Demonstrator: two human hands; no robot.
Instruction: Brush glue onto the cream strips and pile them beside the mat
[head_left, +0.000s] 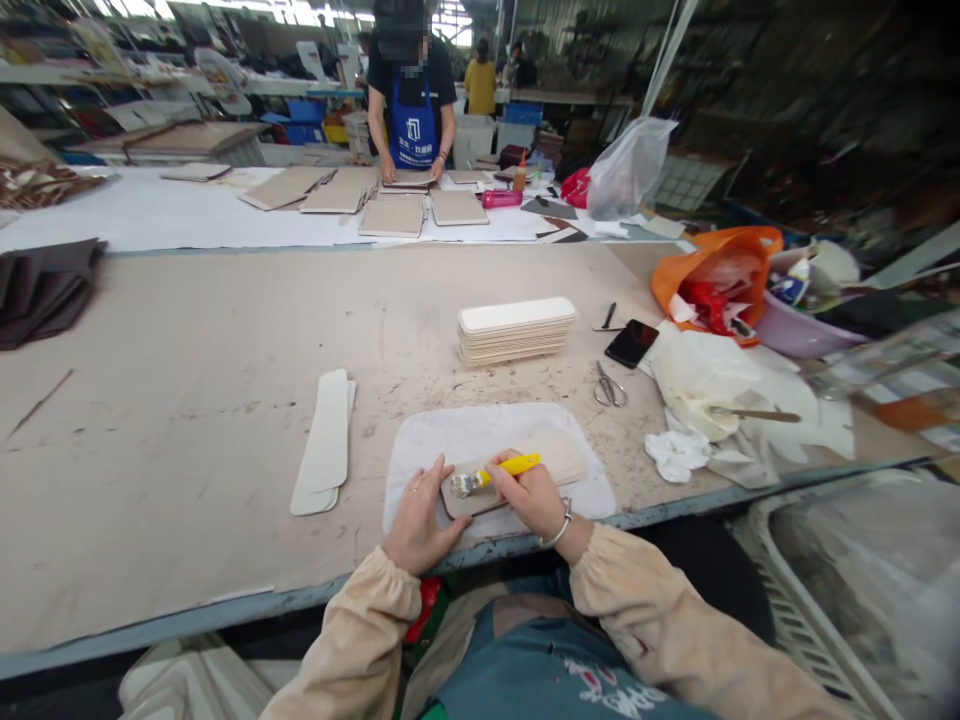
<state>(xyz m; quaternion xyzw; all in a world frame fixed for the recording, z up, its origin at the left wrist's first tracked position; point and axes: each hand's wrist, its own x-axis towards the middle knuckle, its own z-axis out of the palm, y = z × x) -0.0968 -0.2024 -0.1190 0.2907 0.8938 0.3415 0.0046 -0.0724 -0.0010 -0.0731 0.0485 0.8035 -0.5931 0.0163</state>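
Observation:
My right hand [530, 492] is closed around a roller-like tool with a yellow handle [519, 464]. Its metal head [463, 485] rests on a rounded beige panel [474, 503] that lies in front of me. Fingers apart, my left hand [425, 515] touches the panel's left end, the thumb along its near edge. Beneath the panel is a white rounded sheet [420, 440]. Another pale strip [559, 452] lies on the sheet to the right. Left of the sheet lie a few overlapping white strips [322, 445], and beyond it stands a stack of similar strips [517, 330].
Scissors [609, 388], a black phone [632, 344] and crumpled white tissue [677, 455] lie on the right. Behind them are an orange bag [716, 275] and a purple basin [802, 325]. Dark folded pieces [49, 290] lie far left. Across the table, a person [411, 100] handles beige panels.

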